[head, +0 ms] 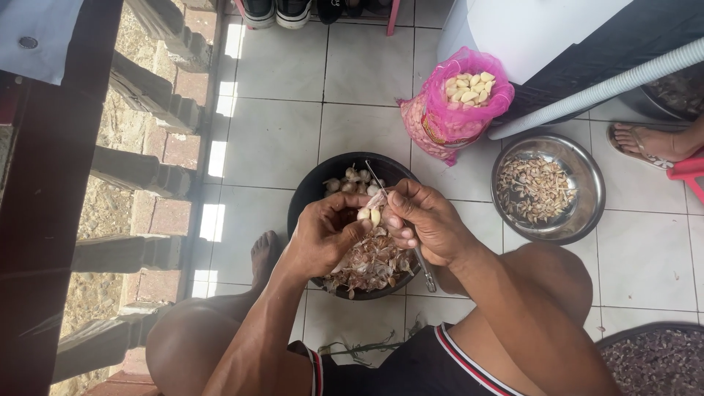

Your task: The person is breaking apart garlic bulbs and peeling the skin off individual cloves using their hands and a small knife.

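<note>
White tiled floor (271, 139), black bowl (312, 192) at frame centre. Left hand (323, 235) pinched garlic clove (370, 215) over bowl; right hand (429, 224) clamped on thin knife (422, 260). Clove judged small, light, firm, slippery once peeled; grip by sides.

The left hand (323, 231) and right hand (424, 222) cover the middle of the black bowl (308, 192), and the fingers hide most of the garlic clove (370, 215) and the grip on the thin knife (423, 262). A second person's sandalled foot (655, 141) is cut off by the right edge, as is the dark tray (653, 359) at the bottom corner. The shoes (277, 11) are cropped at the top edge.
</note>
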